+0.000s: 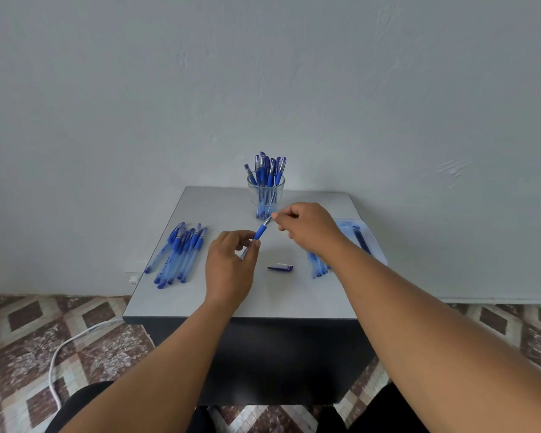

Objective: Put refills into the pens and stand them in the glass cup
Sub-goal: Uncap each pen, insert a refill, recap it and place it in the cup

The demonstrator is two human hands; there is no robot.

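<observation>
1. The pen [258,235] is held above the middle of the desk [200,301], just below the centre of the frame, slanting from lower left up to the right, with its blue grip sleeve showing between the two hands.
2. The left hand [230,264] pinches the clear barrel at its lower end with curled fingers and thumb.
3. The right hand [306,228] pinches the tip end with its fingertips; whether it holds the metal nose cone or the refill point itself is too small to tell.
4. Handling, as I judge it: the pen is light and stiff, its smooth clear barrel a little slippery, and the rubbery blue sleeve is the surest place to hold. The refill is probably thin and would bend if pushed off-axis, so it should go straight down the barrel.
5. A loose blue cap [280,267] lies on the desk just below the hands, likely belonging to this pen.
6. The glass cup [265,195] stands at the far centre of the desk, already holding a bunch of capped pens; it is fragile and could tip if knocked.
7. A pile of pens [177,254] lies at centre left of the frame, and a clear tray [374,242] sits at centre right, partly hidden by the right forearm.
</observation>
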